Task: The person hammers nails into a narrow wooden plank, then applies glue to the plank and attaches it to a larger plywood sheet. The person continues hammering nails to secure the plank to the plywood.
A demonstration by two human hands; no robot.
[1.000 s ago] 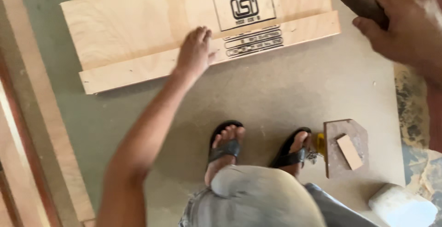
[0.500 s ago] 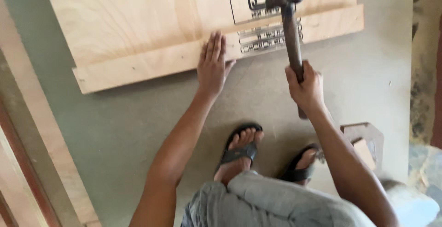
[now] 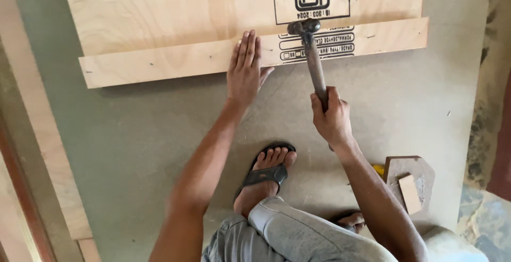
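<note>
While the left hand (image 3: 245, 69) is pressed flat and open on the wooden strip (image 3: 175, 65), a hammer (image 3: 311, 54) is gripped by the right hand (image 3: 332, 117), its head seemingly touching the strip atop the plywood sheet (image 3: 159, 12).

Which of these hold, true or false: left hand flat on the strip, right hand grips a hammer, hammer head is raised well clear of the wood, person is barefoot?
1. The left hand lies flat on the wooden strip. True.
2. The right hand grips a hammer by the handle. True.
3. The hammer head is raised well clear of the wood. False: it is down at the strip.
4. The person is barefoot. False: a dark sandal shows on one foot.
</note>
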